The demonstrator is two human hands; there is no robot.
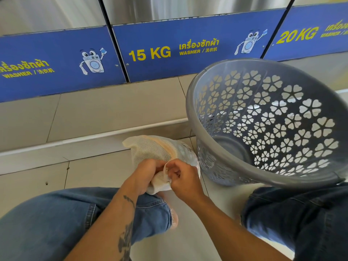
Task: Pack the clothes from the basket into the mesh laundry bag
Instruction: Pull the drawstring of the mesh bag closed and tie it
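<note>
A cream mesh laundry bag [150,148] lies on the tiled floor just left of the basket, bulging with pale clothes inside. My left hand [146,175] is closed around the bag's bunched near end. Touching it, my right hand [183,178] pinches the fabric edge of that same end. The grey plastic basket [190,102], with flower-shaped holes, stands at the right and tilts toward me. No clothes show on its visible grey bottom.
Blue washer panels [150,53] marked 15 KG and 20 KG run across the back above a tiled step [94,110]. My knees in blue jeans [66,219] fill the lower left and lower right. Pale floor tiles [33,185] lie to the left.
</note>
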